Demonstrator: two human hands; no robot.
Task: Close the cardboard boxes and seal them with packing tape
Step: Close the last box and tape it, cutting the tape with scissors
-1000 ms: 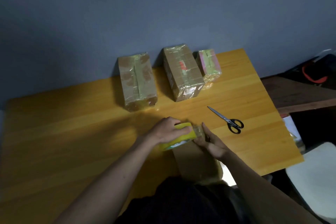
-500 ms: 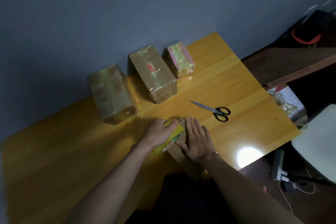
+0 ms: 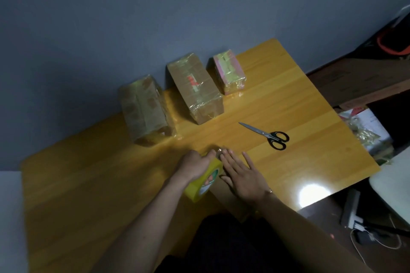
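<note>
Box (image 3: 230, 200) at the counter's (image 3: 310, 139) near edge is being taped: the roll (image 3: 205, 182) is being gripped by the left hand (image 3: 195, 165) while tape is being pressed flat by the open right hand (image 3: 241, 175); cutting with the scissors (image 3: 269, 136) is judged next

A yellow wooden table (image 3: 88, 195) stands against a blue-grey wall (image 3: 155, 6), a lamp's glare (image 3: 312, 195) on its near corner.

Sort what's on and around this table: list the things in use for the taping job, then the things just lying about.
In use:
left hand gripping the yellow tape roll
right hand flat on the cardboard box
scissors
three taped boxes

Lying about:
power strip
white chair
plastic bags
</note>
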